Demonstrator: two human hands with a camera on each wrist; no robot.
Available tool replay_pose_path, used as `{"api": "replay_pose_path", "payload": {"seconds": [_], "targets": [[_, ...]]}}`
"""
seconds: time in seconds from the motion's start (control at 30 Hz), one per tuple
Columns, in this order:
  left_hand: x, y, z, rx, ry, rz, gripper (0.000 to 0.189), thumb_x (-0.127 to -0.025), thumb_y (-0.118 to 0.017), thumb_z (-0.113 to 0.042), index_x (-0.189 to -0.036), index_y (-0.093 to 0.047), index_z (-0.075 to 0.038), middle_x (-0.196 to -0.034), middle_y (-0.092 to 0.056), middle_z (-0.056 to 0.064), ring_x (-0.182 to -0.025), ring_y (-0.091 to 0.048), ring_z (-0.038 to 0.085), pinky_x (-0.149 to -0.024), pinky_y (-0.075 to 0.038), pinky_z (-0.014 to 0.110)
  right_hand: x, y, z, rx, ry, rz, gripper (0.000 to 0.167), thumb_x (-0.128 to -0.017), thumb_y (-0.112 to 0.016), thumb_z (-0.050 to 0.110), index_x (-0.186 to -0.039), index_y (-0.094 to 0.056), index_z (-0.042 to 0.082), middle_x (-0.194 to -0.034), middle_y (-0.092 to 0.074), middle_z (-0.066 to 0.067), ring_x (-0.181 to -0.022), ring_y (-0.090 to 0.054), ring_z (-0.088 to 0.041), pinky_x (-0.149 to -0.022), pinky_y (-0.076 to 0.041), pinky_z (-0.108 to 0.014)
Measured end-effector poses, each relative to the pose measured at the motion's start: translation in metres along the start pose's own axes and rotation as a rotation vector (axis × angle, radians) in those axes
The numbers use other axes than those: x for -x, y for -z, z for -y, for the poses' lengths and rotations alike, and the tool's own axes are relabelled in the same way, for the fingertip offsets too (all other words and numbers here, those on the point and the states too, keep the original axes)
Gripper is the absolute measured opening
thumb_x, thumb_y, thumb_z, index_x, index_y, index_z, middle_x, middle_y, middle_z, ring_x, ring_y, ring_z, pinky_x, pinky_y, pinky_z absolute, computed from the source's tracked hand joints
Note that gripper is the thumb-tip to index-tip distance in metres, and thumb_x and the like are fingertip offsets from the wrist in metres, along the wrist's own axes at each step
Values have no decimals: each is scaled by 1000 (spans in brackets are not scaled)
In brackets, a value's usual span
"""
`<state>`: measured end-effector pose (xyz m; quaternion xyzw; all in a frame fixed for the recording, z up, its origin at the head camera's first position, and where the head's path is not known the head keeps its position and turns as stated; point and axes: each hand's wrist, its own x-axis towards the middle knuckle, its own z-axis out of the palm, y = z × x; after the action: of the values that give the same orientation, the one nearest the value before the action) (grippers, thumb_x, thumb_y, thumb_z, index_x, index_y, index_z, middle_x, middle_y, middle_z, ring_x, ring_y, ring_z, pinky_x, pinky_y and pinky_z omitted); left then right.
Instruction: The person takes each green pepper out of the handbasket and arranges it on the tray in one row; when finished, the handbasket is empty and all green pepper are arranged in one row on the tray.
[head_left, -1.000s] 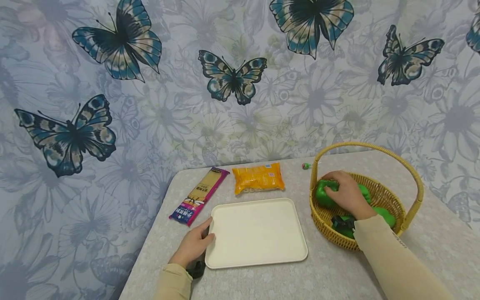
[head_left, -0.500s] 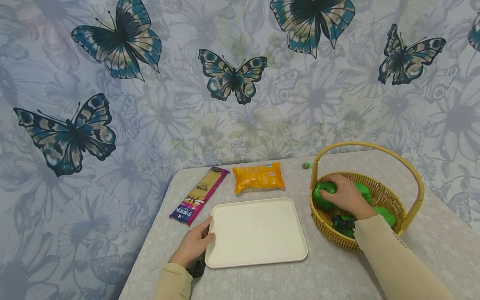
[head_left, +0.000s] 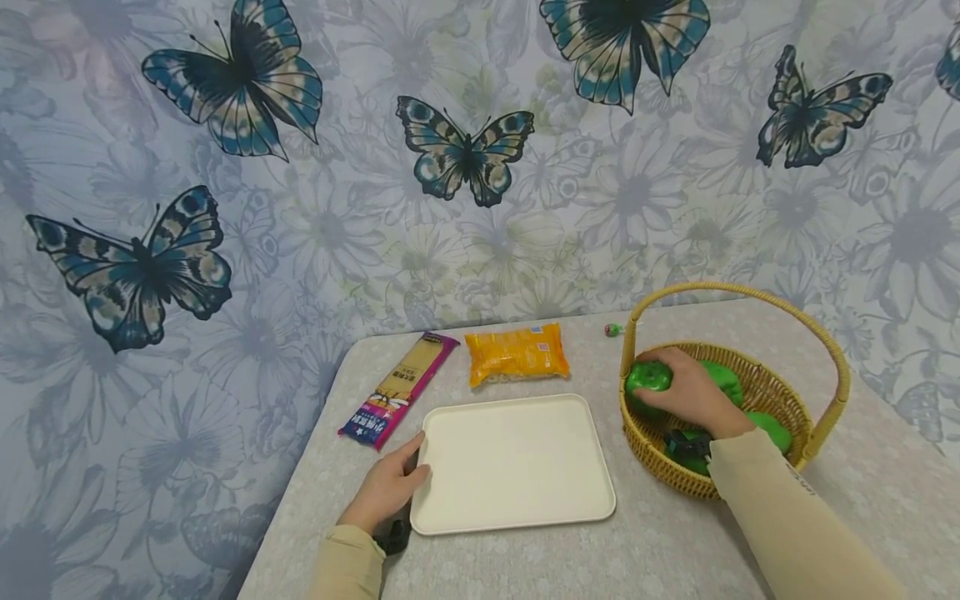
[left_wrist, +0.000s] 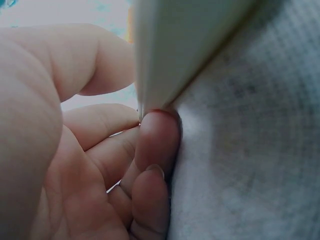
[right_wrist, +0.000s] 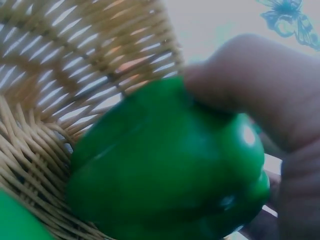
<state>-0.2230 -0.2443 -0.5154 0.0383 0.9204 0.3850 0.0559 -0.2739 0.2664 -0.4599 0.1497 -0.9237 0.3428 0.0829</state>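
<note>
In the head view my left hand point(head_left: 386, 490) grips the left edge of a cream rectangular tray point(head_left: 513, 467), thumb at the rim. The left wrist view shows fingertips point(left_wrist: 159, 135) against the tray's side point(left_wrist: 175, 50), close to the tablecloth. Inside a wicker basket point(head_left: 652, 462), my right hand point(head_left: 697, 392) holds a green bell pepper point(head_left: 651, 377), its stem end tilted up. From the right wrist, the glossy pepper point(right_wrist: 165, 160) shows with the thumb point(right_wrist: 220, 75) on it; the other fingers are mostly hidden. More green peppers point(head_left: 770, 429) lie in the basket.
A purple-edged noodle packet point(head_left: 401, 392) and an orange food bag point(head_left: 517, 354) lie behind the tray. A small wrapped lollipop point(head_left: 613, 330) is near the wall. The basket's tall handle point(head_left: 738, 289) arches over the right hand.
My right hand has shifted slightly, and the pepper in it has turned so its stem end shows. The left hand and tray have stayed put.
</note>
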Motion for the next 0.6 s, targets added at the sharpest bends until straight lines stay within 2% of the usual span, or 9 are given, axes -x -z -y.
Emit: {"api": "replay_pose_path", "payload": {"seconds": [0.2,0.4,0.6], "targets": [[1,-1,0,-1,-13,8,66,-99,-67,-26,-158,-43,-11,-81,-63,3,-72,-54,16,-64,-47,30,3,4,5,-28,-56,-2,64,-91,-77,38,-142,-56,6,-147,-49,-25,-131,-49,-48,-100,-44,-67],[1,-1,0,0,-24,6,64,-97,-64,-17,-158,-44,-14,-70,-53,2,-61,-47,15,-55,-41,29,3,7,8,-20,-99,29,67,-93,-75,43,-145,-55,7,-149,-49,-25,-124,-54,-46,-94,-48,-63],[-1,1,1,-3,-17,5,65,-96,-60,-15,-159,-42,-15,-62,-47,-2,-53,-39,13,-49,-35,27,2,14,25,18,-70,28,64,-93,-76,40,-143,-57,5,-148,-50,-26,-129,-50,-49,-97,-46,-65]]}}
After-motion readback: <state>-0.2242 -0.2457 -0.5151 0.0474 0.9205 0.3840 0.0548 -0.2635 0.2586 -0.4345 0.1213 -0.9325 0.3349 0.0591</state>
